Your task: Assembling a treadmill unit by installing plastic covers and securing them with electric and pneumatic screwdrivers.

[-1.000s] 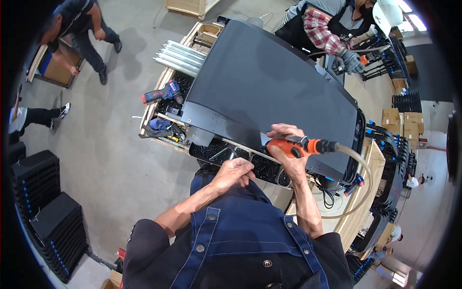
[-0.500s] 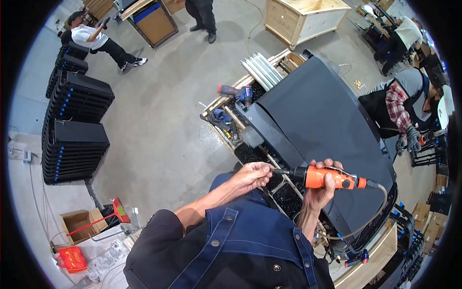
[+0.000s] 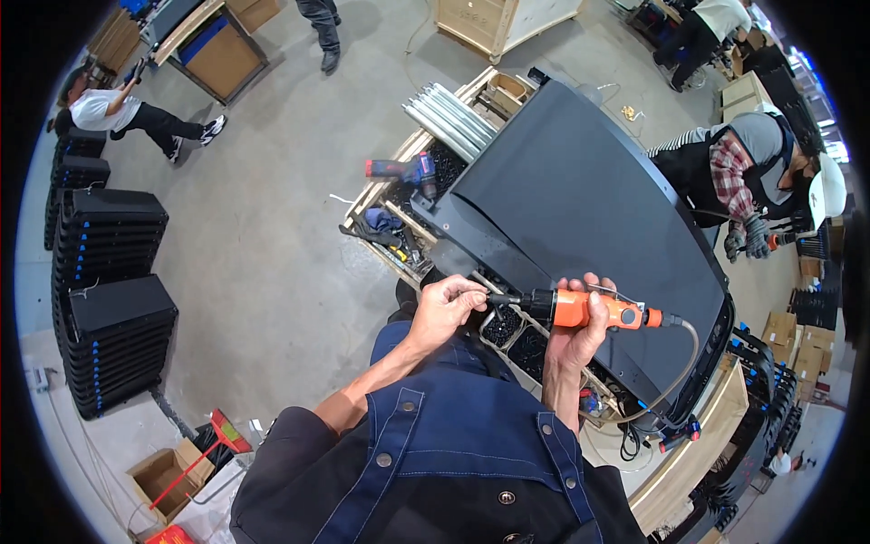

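My right hand (image 3: 577,334) grips an orange and black powered screwdriver (image 3: 589,310), held level with its tip pointing left and a grey cable trailing off to the right. My left hand (image 3: 446,306) pinches at the tool's black tip, fingers closed around something too small to make out. Both hands hover over a black tray of small screws (image 3: 515,334) at the near edge of a large black panel (image 3: 580,208) lying on the wooden workbench (image 3: 698,453).
A wooden tray (image 3: 385,186) left of the panel holds a red and blue drill (image 3: 399,169), silver tubes (image 3: 449,116) and hand tools. A gloved person in a plaid shirt (image 3: 739,172) works at the panel's far side. Stacks of black panels (image 3: 113,308) stand on the floor at left.
My view has swung, so the panel now sits to the right. My left hand has stayed at the screwdriver's tip, and my right hand has kept its grip on the tool.
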### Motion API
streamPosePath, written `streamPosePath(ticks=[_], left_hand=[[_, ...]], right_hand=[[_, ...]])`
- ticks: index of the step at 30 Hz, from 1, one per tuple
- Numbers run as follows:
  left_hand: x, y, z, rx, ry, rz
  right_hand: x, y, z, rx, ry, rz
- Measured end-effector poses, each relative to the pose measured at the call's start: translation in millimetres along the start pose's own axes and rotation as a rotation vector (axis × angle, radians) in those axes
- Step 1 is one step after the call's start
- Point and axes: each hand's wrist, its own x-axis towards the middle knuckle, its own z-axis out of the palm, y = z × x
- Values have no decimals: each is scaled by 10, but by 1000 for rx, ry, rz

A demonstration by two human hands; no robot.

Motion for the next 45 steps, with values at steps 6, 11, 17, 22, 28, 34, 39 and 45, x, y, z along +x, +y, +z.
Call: streamPosePath(ticks=[6,11,17,22,28,34,39,45], left_hand=[[473,19,-338,-726,-120,-470],[735,148,-444,-1164,-87,-583],[731,79,-636,-1103,-227,-642],[378,-13,-819,-846,-315,-723],[279,80,-899,-667,-266,-760],[164,163,-835,-633,-377,-702],[47,-7,-793,-466,-400,-679],[-151,-422,-961,-116,-179,-658]], right_hand=[[71,355,591,-218,-138,-182],[156,793,1112,-405,-409,-338],[311,1107,1428,-677,-674,-313],[367,1177,1598,-681,-736,-222],[320,1280,1643,-695,-734,-232],[287,1344,1537,-691,-752,-229],[279,1249,1667,-803,-732,-178],[89,1009,1458,-665,-665,-310]])
